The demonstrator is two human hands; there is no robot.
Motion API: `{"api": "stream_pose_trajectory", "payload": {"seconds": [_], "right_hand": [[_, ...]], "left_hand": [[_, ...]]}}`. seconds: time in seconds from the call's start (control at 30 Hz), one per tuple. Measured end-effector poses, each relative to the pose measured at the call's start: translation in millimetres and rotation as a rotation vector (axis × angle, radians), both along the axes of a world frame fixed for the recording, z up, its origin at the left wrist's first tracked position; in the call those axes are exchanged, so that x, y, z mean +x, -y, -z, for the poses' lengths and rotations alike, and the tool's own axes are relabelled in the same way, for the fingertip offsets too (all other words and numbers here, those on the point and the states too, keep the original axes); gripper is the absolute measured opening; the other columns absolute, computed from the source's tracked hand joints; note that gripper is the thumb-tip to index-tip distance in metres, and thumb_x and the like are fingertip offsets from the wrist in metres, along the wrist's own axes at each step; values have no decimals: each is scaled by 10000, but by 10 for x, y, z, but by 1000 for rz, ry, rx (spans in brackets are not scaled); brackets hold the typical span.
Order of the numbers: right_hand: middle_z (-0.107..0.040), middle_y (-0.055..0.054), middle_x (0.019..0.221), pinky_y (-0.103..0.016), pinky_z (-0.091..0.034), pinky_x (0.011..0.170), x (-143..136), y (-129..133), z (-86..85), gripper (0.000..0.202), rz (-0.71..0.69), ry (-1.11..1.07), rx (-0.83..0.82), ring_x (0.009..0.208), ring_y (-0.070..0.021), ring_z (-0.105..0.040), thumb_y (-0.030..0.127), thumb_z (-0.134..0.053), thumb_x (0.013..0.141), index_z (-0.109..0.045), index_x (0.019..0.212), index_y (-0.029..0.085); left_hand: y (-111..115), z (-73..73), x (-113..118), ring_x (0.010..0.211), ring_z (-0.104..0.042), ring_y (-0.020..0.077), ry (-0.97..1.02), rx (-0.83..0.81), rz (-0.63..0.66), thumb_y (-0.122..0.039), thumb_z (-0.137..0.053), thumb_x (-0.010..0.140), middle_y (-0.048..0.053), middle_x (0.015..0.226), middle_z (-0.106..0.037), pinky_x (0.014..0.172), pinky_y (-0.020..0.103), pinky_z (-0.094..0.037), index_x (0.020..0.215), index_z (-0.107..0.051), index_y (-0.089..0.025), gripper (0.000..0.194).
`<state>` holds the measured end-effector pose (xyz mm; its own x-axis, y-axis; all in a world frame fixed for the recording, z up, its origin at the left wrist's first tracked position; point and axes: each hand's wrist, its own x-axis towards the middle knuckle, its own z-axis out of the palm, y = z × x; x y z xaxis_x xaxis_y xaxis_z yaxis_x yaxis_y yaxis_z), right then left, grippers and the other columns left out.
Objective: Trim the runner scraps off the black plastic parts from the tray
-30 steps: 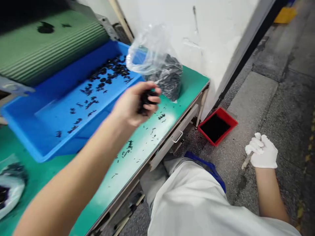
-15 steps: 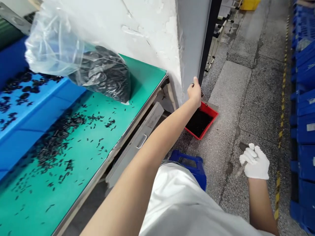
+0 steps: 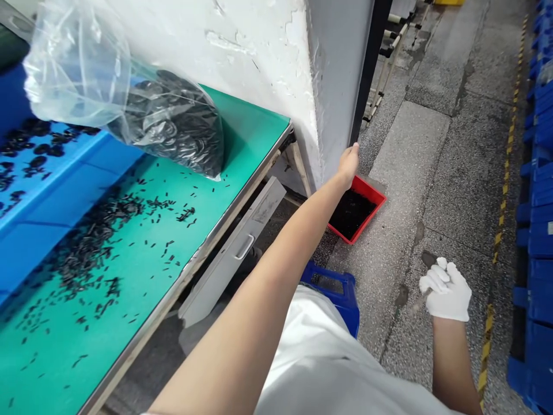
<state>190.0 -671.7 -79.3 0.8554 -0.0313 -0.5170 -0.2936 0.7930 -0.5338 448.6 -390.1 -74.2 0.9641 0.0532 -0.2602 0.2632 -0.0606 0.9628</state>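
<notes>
My left hand, bare, is stretched out beside the black edge strip of a grey panel. It is above the far side of a red bin holding dark bits. The hand looks closed, its fingers mostly turned away from view; whatever they grip is hidden. Out to the right over the floor, my right hand wears a white glove. Its fingers are curled in, and a faint blurred shape shows under them, too unclear to name.
On the green tabletop at left lie many small black pieces, a blue tray and a clear bag of black parts. Below are a grey drawer and a blue stool. Stacked blue crates line the right side.
My left thumb, raised and apart before, now lies closer along the hand, which has turned slightly. The view has shifted a little. My right hand keeps nearly the same pose.
</notes>
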Motion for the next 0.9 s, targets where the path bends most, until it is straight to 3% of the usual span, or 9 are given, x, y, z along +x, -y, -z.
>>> {"api": "stream_pose_trajectory", "payload": {"seconds": [0.1, 0.23, 0.4, 0.5, 0.57, 0.7, 0.77, 0.83, 0.9], "right_hand": [[-437, 111, 537, -138, -386, 390, 23, -12, 16, 151, -11, 7, 32, 368, -17, -377, 200, -653, 781, -547, 888, 188], [-417, 112, 535, -140, -373, 380, 51, -103, 92, 179, -56, 4, 1, 364, -18, -369, 220, -682, 757, -552, 875, 185], [-386, 111, 534, -145, -353, 363, 125, -523, 281, 203, -209, -69, -92, 336, -14, -329, 285, -707, 742, -594, 879, 188], [-411, 99, 545, -157, -363, 354, 184, -907, 370, 197, -335, -111, -147, 324, -13, -309, 336, -685, 773, -636, 913, 205], [-424, 89, 554, -163, -359, 343, 227, -1164, 410, 255, -458, -96, -207, 325, -19, -301, 388, -682, 775, -656, 981, 239], [-412, 67, 525, -151, -267, 306, 335, -1684, 408, 329, -743, -46, -323, 324, -30, -299, 474, -718, 720, -694, 965, 257], [-408, 65, 525, -132, -226, 314, 393, -1986, 339, 366, -852, -20, -350, 325, -10, -281, 512, -740, 685, -705, 935, 247], [-396, 69, 526, -124, -226, 333, 441, -2324, 231, 369, -930, 23, -378, 339, 1, -270, 508, -758, 672, -708, 932, 252], [-380, 73, 522, -131, -240, 346, 470, -2674, 120, 347, -979, 60, -368, 353, 2, -259, 487, -763, 684, -710, 936, 254]], "left_hand": [[-9, -47, -53, 1357, -380, 249, -95, -28, -84, -420, -273, 973, 152, 1412, -477, 1096, 396, -291, 1239, -510, -137, 455], [-167, -216, -272, 1090, -598, 222, 18, 40, 50, -292, -360, 945, 163, 1109, -661, 999, 382, -395, 1041, -592, -116, 307], [-827, -649, -1131, 558, -544, 131, 221, 291, 103, -207, -331, 918, 17, 604, -568, 699, 302, -477, 949, -581, -130, 263], [-1461, -1011, -1869, 504, -499, 100, 274, 366, 79, -139, -326, 865, 13, 690, -586, 589, 262, -455, 998, -571, -148, 279], [-1988, -1293, -2360, 555, -541, 93, 315, 439, -66, -118, -373, 812, 46, 858, -629, 593, 255, -468, 963, -581, -161, 260], [-3213, -1805, -3251, 615, -577, 116, 431, 677, -771, -170, -452, 806, 29, 777, -624, 647, 266, -497, 896, -596, -188, 170], [-3803, -1920, -3581, 575, -561, 119, 415, 744, -993, -213, -470, 822, 19, 698, -602, 611, 264, -490, 885, -608, -188, 154], [-4301, -1913, -3780, 552, -562, 129, 246, 765, -929, -235, -512, 804, 27, 673, -614, 579, 268, -475, 865, -634, -176, 149], [-4682, -1821, -3835, 554, -578, 144, 13, 781, -707, -248, -554, 774, 50, 720, -657, 576, 276, -463, 879, -670, -165, 177]]}}
